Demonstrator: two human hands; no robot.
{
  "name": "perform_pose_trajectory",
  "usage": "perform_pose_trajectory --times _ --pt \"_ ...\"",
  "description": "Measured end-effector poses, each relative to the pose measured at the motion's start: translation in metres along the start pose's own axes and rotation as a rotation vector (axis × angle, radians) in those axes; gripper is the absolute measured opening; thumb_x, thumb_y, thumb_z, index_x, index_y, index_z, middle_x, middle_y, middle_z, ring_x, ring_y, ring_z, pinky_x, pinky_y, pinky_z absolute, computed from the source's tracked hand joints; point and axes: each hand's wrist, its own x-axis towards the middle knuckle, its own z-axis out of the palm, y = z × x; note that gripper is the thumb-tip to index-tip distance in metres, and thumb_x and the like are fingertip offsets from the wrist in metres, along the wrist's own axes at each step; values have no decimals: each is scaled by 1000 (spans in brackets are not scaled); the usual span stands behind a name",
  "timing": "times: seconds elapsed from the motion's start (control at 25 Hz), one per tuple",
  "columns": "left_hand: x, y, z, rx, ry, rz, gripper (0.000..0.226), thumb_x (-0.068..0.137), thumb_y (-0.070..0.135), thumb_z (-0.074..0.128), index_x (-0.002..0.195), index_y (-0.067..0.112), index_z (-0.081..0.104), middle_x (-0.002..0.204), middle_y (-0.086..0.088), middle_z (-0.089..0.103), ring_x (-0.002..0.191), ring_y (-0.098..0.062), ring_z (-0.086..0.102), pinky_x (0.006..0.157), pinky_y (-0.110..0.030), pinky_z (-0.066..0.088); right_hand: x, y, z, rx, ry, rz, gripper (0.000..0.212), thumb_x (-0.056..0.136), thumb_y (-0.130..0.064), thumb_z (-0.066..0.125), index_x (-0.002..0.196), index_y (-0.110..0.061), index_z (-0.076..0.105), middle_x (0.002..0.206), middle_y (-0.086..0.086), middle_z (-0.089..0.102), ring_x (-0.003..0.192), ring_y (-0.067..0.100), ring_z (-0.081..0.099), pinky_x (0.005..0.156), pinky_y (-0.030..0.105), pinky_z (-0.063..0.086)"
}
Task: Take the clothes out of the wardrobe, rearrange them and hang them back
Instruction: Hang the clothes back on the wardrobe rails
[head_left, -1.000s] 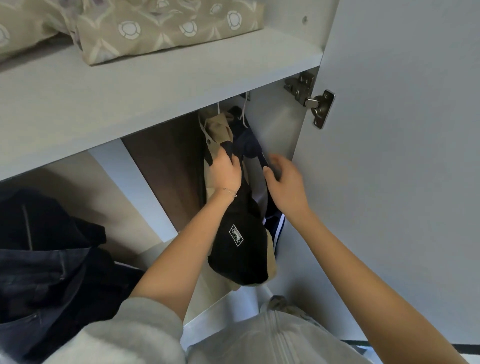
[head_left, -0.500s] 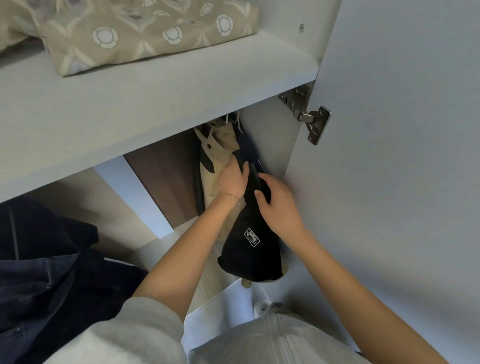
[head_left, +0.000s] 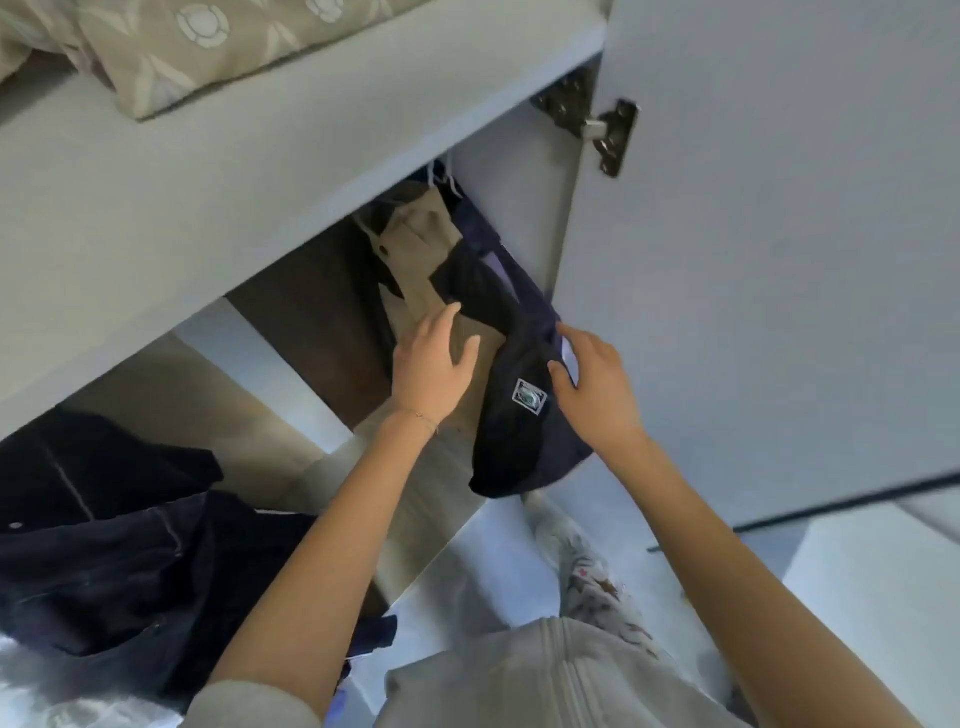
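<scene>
1. Navy garment (head_left: 519, 457) with a patch hangs in the wardrobe (head_left: 208, 208), against a beige garment (head_left: 421, 244).
2. Left hand (head_left: 431, 364) rests on the beige one, fingers straight.
3. Right hand (head_left: 592, 389) touches the navy one, fingers loosely apart.

Two bare hands show: the left hand (head_left: 434, 364) near centre and the right hand (head_left: 597, 395) at its 3 o'clock. One thin wrist bracelet (head_left: 423, 418). Hanging at 12 o'clock of the hands are one beige cloth garment (head_left: 415, 244) and one black cloth garment (head_left: 519, 457) with one small square white-edged patch (head_left: 529, 397). Whether the navy cloth behind is a third, I cannot tell. One heap of dark denim clothes (head_left: 104, 561) lies at 8 o'clock, its pieces uncountable. One beige patterned folded bedding (head_left: 208, 52) at 11 o'clock. One metal door hinge (head_left: 608, 135) at 1 o'clock.
</scene>
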Motion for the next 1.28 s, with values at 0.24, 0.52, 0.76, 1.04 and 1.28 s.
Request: perform_pose_trajectory --times 0.24,0.52,0.76,1.04,1.28 --pt "-44 57 29 32 -129 232 52 97 37 49 145 17 40 151 -5 40 141 -24 32 115 -47 26 -109 28 -41 -92 153 260 47 98 -15 52 144 -9 43 144 11 47 133 32 40 110 37 31" --pt "-122 158 88 -121 -274 570 46 95 27 56 137 9 49 143 -10 49 135 -31 42 111 -45 32 -239 73 -98 -118 394 608 49 96 -14 53 144 -10 42 143 11 47 132 32 39 108 34 29" --pt "-231 257 134 -250 -485 843 45 93 25 57 136 10 52 141 -7 52 133 -30 44 111 -46 32 -387 105 -143 -172 612 876 52 97 -17 52 147 -12 38 148 9 43 135 30 35 111 37 28" --pt "-401 345 178 -181 -702 1063 49 97 31 52 143 17 43 150 -3 41 143 -26 29 115 -48 24 -586 123 -170 -164 778 1107 52 97 -18 53 147 -14 39 147 6 44 137 26 33 113 34 24" --pt "-563 408 206 -188 -830 1283 50 96 30 54 143 16 44 149 -4 42 141 -27 33 114 -47 26 -751 128 -177 -187 891 1291 51 98 -18 51 147 -13 39 147 7 43 137 28 33 112 36 24"
